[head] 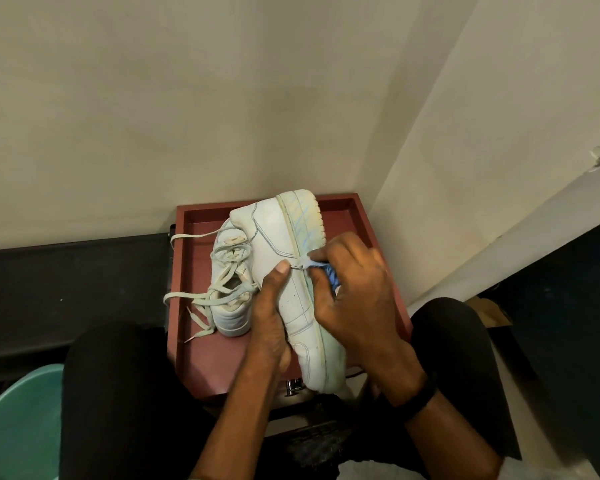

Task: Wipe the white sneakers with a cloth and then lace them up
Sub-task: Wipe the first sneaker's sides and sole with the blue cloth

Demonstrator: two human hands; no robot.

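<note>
We grip one sneaker [278, 237] w/ our left hand [271, 317], thumb pressed on its side, shoe tipped sole-right over the red tray [194, 258]. Our right hand [355, 296] pinches a blue cloth [330, 274] against the sole edge, mid-shoe. 2nd sneaker [231, 315] sits just left on the tray, laces [201, 297] loose.

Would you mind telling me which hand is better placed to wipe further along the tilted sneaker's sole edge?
Right: the right hand holds the cloth on that edge; the left hand steadies the sneaker by its upper.
</note>
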